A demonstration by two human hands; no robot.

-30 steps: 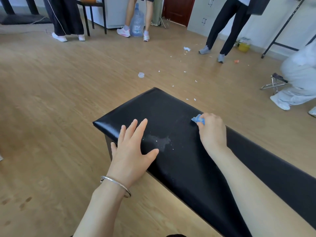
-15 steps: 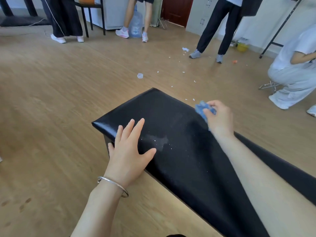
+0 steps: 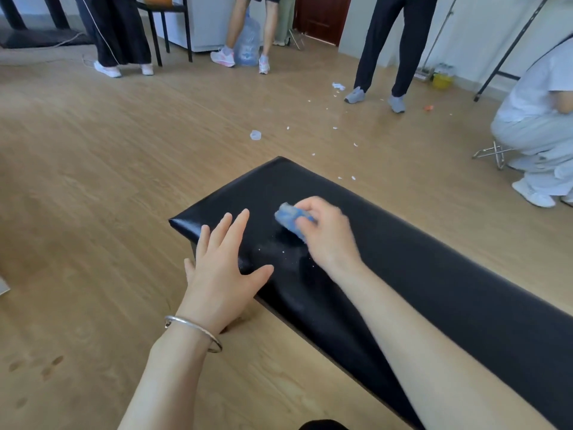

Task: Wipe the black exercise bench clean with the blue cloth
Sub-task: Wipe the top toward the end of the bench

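**Head view: cloth wad on bench, specks beside it**

Blue cloth (image 3: 291, 220) is gripped as a wad by the right hand (image 3: 328, 240), fingers curled round it, and is pressed on the black bench (image 3: 434, 274) top near its end; the hand is blurred. Left hand (image 3: 220, 274) is laid flat w/ fingers spread, nothing held, on the bench edge just left of the right hand. White specks (image 3: 279, 250) are seen between the two hands, just below the cloth.

Risks, as judged: specks may be smeared or flicked to the floor if the wad is swept fast — patches may be missed, contact being small.

Bench top looks smooth, glossy. Wood floor (image 3: 93, 181) beyond the hands is littered w/ white scraps (image 3: 353, 177); several people are seen farther off.
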